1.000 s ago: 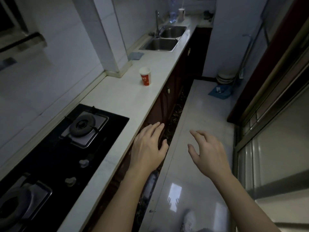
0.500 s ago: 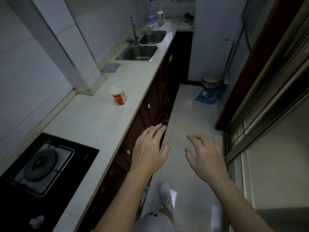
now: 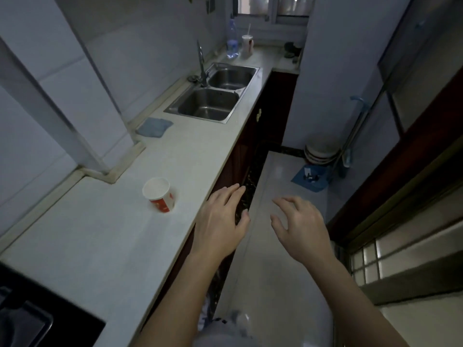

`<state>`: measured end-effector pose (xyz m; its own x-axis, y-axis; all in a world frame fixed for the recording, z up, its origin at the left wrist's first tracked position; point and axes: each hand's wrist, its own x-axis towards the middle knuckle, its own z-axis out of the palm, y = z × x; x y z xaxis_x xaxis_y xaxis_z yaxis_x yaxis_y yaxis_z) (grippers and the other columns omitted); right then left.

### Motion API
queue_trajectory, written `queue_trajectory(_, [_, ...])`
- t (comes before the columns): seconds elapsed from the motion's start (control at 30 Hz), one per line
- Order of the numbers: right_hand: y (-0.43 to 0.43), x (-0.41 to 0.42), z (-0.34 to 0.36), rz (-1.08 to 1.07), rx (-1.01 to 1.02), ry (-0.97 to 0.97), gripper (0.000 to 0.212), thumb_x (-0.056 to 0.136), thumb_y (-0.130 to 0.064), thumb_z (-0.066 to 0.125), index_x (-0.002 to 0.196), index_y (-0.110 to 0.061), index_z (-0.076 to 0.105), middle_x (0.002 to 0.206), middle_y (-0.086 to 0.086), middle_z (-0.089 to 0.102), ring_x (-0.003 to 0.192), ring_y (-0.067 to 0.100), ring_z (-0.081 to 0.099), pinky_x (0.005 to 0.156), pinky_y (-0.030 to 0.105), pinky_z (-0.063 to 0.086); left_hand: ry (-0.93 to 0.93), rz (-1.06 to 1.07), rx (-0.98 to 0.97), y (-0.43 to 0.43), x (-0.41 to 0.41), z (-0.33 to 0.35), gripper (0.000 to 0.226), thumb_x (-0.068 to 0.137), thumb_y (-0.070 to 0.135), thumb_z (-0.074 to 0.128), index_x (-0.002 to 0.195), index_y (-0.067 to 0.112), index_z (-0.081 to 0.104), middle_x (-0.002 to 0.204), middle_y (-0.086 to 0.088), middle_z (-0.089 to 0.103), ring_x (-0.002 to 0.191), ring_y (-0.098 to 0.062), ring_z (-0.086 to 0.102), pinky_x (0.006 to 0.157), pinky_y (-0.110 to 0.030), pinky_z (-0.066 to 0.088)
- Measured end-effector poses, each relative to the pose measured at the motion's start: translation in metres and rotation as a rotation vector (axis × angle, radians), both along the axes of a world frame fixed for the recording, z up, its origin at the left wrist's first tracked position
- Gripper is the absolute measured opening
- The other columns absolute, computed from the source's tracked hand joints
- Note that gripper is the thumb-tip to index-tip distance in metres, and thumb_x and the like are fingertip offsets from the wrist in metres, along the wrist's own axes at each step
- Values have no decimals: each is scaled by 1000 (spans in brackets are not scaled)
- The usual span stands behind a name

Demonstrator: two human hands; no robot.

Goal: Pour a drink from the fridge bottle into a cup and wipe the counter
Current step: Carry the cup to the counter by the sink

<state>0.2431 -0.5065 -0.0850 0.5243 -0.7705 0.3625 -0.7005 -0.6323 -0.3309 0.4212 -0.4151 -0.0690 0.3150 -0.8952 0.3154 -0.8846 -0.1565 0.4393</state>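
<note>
A red and white paper cup point(image 3: 159, 194) stands upright and empty on the pale counter point(image 3: 105, 236), left of my hands. My left hand point(image 3: 221, 220) hovers at the counter's front edge, fingers spread, holding nothing. My right hand point(image 3: 299, 227) floats over the floor aisle, fingers loosely curled and apart, also empty. A blue cloth point(image 3: 154, 127) lies on the counter near the wall, just before the sink. The tall white fridge point(image 3: 338, 66) stands at the far end of the aisle, door closed. No fridge bottle is in view.
A double steel sink point(image 3: 213, 96) with a tap lies farther along the counter. Behind it stand a clear water bottle point(image 3: 232, 43) and a cup with a straw point(image 3: 247, 45). A black stove point(image 3: 32, 314) is at bottom left. Stacked basins point(image 3: 320, 152), a mop and a blue mat lie on the floor.
The view has moved forward along the counter: the stove slid out at the bottom left and the cup and sink came closer. Both hands stay open and empty ahead of me.
</note>
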Motion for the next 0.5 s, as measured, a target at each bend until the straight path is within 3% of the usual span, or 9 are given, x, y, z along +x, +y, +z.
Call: queue_trajectory(0.5, [-181, 131, -24, 161, 165, 18, 42, 94, -38, 52, 130, -18, 61, 118, 6, 64, 105, 27, 59, 88, 42, 49, 18, 139, 56, -156, 118, -18, 50, 93, 33, 51, 139, 16, 55, 140, -1, 58, 127, -18, 51, 104, -39, 48])
